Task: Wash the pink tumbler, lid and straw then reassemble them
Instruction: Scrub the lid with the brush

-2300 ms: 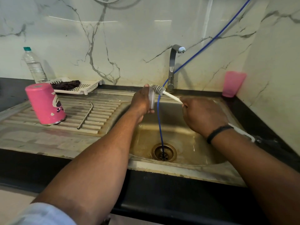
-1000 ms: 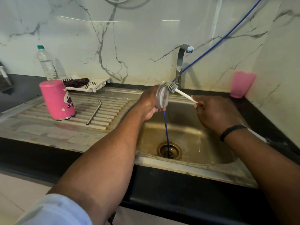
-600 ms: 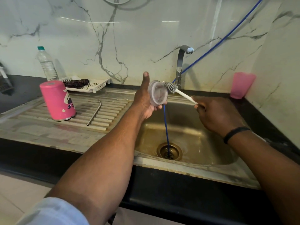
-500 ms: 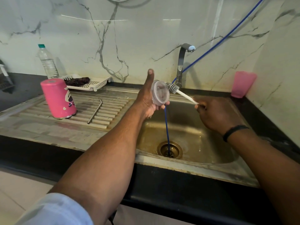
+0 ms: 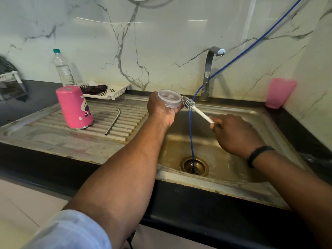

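While your left hand [image 5: 162, 112] is cupping the lid [image 5: 169, 100] above the sink [image 5: 269, 123], fingers curled round its rim, and your right hand [image 5: 233, 135] is gripping the brush [image 5: 188, 103], be working bristles around the rim.

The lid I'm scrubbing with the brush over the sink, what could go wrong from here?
1. The left hand grips the clear lid only by its rim; a hard brush push might knock it into the sink.
2. The blue hose hangs right beside the brush and could snag it.
3. The metal straw lies loose on the ribbed drainboard near the left arm, which might sweep it off.
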